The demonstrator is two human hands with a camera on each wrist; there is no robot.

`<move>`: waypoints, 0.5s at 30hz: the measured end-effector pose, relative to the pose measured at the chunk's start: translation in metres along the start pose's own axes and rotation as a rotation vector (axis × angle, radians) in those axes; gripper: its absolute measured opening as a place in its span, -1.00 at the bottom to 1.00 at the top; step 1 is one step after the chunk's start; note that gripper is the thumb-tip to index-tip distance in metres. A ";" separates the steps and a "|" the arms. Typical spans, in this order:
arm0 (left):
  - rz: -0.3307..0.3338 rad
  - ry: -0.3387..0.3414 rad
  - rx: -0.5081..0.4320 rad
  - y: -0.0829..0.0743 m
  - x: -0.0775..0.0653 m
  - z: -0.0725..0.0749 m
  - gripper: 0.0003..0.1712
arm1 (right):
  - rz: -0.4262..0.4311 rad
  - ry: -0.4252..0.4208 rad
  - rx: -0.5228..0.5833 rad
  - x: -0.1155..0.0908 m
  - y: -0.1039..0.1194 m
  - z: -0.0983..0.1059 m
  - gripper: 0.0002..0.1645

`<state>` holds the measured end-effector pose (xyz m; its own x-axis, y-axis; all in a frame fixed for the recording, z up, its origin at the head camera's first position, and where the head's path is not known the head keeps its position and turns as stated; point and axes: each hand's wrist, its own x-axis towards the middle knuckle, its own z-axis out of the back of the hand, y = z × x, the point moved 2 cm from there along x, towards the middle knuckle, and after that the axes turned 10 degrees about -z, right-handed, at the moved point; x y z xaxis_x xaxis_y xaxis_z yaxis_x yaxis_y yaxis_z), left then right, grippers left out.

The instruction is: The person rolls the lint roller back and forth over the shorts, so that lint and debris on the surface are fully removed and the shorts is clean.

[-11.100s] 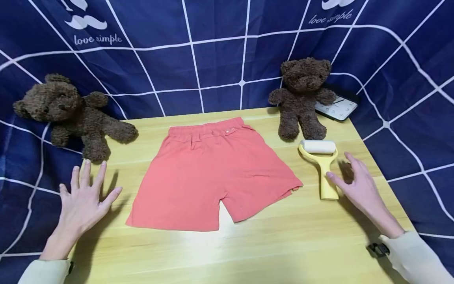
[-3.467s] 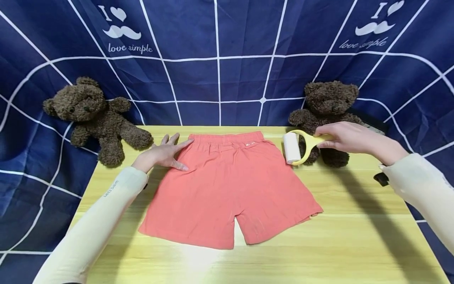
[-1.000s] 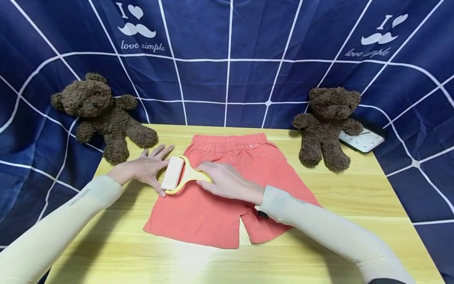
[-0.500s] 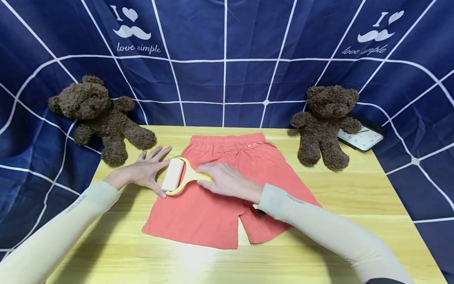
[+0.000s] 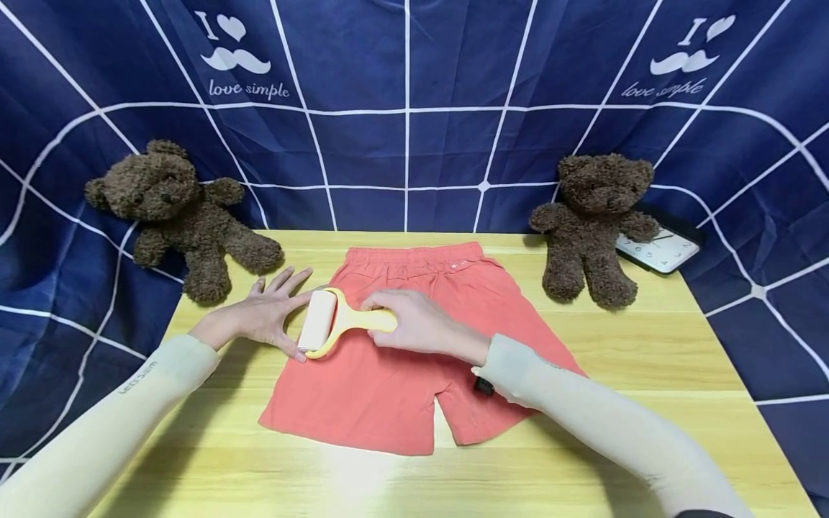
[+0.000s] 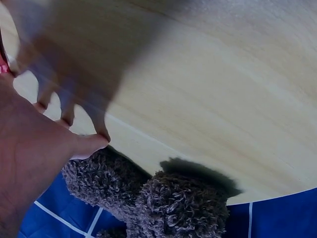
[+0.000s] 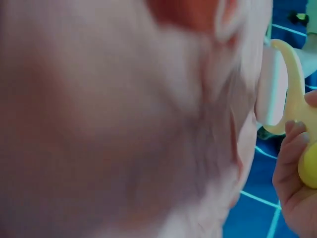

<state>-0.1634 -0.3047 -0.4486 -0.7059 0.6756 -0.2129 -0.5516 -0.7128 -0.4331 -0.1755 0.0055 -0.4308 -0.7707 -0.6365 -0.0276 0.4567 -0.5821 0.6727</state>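
Observation:
Coral-red shorts point(image 5: 369, 396) lie flat on the wooden table point(image 5: 654, 424), waistband toward the back. My right hand point(image 5: 421, 322) grips the yellow handle of a lint roller point(image 5: 346, 319); its white cylinder overlaps the shorts' upper left side. In the right wrist view, fingers curl round the roller's handle point(image 7: 295, 99), with blurred shorts fabric point(image 7: 124, 124) filling most of the picture. My left hand point(image 5: 268, 316) is spread at the shorts' left edge, thumb on the fabric beside the cylinder. The left wrist view shows this hand point(image 6: 34, 148) against the tabletop.
One brown teddy bear point(image 5: 188, 216) leans at the back left, close behind the left hand. Another teddy bear point(image 5: 592, 223) sits at the back right, before a white-faced clock point(image 5: 660, 250). A navy grid curtain point(image 5: 447, 144) encloses the back and sides.
The lint roller, earlier lying on the table at right, was picked up by the right hand and brought to the shorts' left side. Lately, the right hand has shifted slightly right along the handle.

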 end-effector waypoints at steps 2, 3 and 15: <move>0.002 0.002 -0.005 0.000 -0.001 0.001 0.58 | -0.029 0.005 0.128 -0.002 -0.004 -0.001 -0.60; 0.002 0.001 -0.006 0.000 -0.001 0.001 0.59 | -0.045 0.010 0.186 -0.002 -0.006 -0.001 -0.57; 0.003 0.006 0.023 -0.005 0.001 0.002 0.57 | -0.155 0.063 0.368 -0.004 -0.014 -0.008 -0.52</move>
<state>-0.1621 -0.3015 -0.4451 -0.7051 0.6743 -0.2194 -0.5593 -0.7191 -0.4125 -0.1751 0.0120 -0.4465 -0.7841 -0.5919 -0.1869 0.1391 -0.4609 0.8765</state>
